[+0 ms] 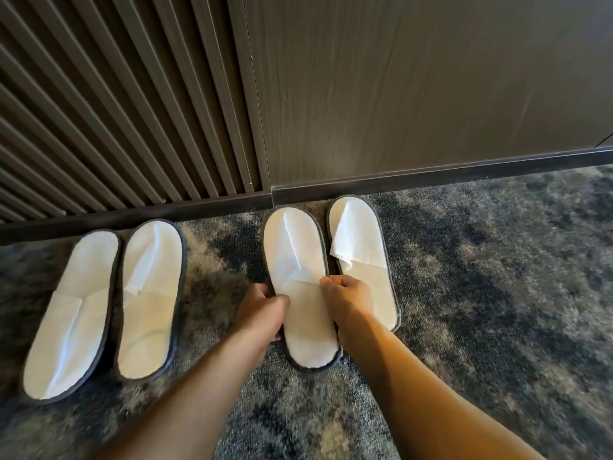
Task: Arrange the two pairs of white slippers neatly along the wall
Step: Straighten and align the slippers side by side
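Wall in two parts: left is dark slatted panelling (pixel 109 104) w/ vertical ribs, right is a flat brown wood-grain panel (pixel 414 84). Seam btwn them runs top to bottom. Dark baseboard (pixel 431 175) along the foot of both — a joint shows just below the seam. Floor is carpet (pixel 497 293), mottled blue-grey w/ paler patches. Light soft & even, faint sheen on flat panel.

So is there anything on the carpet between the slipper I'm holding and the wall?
Nothing visible. Both the left hand and right hand grip the held slipper, and its toe already nearly reaches the baseboard. Only bare carpet shows there; its partner slipper lies alongside on the right.
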